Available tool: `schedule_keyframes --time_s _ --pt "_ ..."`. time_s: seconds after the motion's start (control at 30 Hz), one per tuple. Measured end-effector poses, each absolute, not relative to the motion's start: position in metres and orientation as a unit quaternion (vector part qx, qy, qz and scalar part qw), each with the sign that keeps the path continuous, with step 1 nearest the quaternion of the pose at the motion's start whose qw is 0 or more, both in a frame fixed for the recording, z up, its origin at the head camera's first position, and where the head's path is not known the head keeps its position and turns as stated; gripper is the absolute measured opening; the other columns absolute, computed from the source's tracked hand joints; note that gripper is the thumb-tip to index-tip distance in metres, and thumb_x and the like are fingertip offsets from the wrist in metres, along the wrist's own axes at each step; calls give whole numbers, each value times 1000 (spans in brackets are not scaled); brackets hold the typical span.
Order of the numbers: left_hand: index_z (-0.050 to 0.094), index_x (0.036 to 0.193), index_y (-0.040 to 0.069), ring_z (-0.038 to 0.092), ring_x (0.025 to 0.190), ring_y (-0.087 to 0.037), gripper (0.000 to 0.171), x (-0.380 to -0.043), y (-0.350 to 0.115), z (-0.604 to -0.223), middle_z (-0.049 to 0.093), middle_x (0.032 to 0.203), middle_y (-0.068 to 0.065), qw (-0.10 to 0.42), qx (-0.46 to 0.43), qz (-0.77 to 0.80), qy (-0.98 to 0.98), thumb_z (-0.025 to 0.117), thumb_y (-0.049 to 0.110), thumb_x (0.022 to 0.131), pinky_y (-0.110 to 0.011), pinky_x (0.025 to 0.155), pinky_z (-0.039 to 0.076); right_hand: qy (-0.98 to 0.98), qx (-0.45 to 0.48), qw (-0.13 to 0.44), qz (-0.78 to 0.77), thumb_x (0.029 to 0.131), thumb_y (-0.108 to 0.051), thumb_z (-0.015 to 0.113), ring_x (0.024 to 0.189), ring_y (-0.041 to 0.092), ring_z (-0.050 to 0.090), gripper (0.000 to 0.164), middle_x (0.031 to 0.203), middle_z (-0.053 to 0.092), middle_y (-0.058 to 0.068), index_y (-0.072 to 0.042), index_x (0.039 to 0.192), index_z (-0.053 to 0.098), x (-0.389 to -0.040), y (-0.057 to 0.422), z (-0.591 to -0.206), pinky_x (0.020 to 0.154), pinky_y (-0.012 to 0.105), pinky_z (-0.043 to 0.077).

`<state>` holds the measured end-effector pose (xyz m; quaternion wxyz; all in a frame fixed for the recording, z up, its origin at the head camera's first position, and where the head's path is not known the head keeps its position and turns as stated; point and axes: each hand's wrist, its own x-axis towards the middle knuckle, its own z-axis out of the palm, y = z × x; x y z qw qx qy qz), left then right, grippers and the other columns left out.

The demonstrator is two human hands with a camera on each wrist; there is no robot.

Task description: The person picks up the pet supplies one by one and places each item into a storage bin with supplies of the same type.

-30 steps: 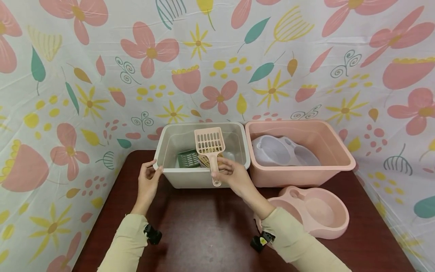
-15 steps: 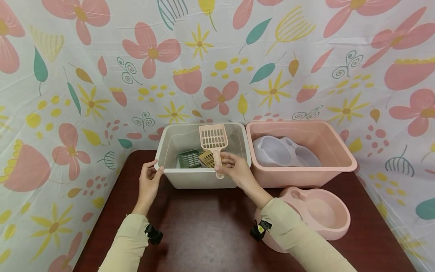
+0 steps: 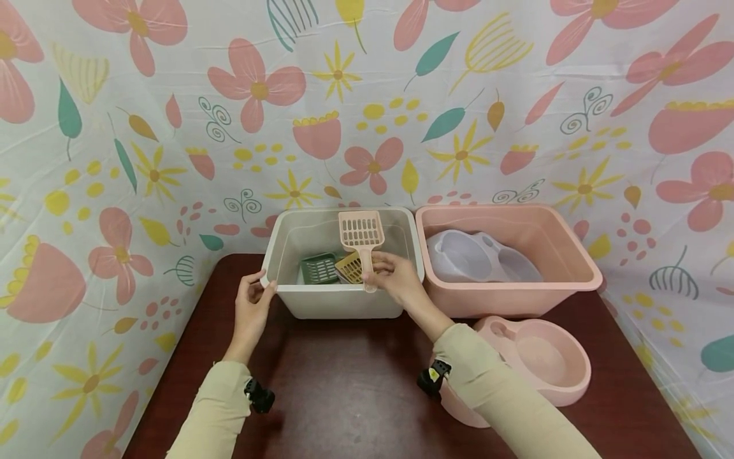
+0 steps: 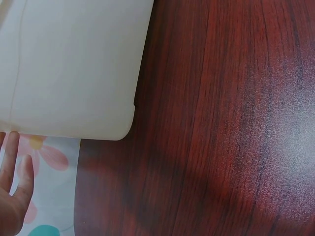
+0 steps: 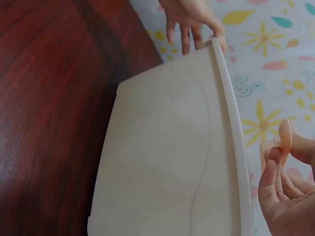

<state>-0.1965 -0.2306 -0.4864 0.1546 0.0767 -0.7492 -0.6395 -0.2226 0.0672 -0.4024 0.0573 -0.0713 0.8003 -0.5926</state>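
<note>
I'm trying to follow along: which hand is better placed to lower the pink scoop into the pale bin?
Probably the right hand: it holds the pink scoop over the pale bin, while the left hand holds the bin's left corner.

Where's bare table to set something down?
Free: wooden tabletop in front of the gray litter box, left of the pink double bowl. Crowded: inside that box, around the green scoop and yellow scoop; and where the bowl nears the pink litter box.
</note>
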Motion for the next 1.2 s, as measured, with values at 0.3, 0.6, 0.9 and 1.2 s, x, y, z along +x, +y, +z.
schedule_keyframes --time_s 0.3,0.6,0.9,1.2 --pt "51 134 5 54 100 -21 38 -196 -231 -488 58 116 -19 168 64 -636 -751 62 13 99 -17 77 44 805 -69 55 -587 89 -10 75 93 23 67 57 116 68 20 2 140 53 -230 68 -402 70 25 51" --pt "51 135 7 54 101 -22 38 -195 -231 -488 56 116 -18 161 66 -637 -751 61 17 100 -19 79 45 804 -59 60 -588 89 -12 75 104 30 65 58 120 66 21 0 141 52 -233 68 -403 76 31 53" --pt "49 138 6 53 99 -16 41 -193 -229 -482 55 118 -17 146 73 -641 -750 60 16 100 -20 80 45 809 -55 49 -583 89 -14 76 104 31 64 56 119 67 20 1 138 55 -234 69 -408 77 33 54" --pt "48 137 -1 54 100 -22 40 -179 -220 -454 56 108 -5 139 71 -635 -757 59 10 100 -24 80 47 812 -55 15 -580 90 -13 75 97 30 65 47 112 69 18 2 132 61 -231 68 -410 77 36 53"
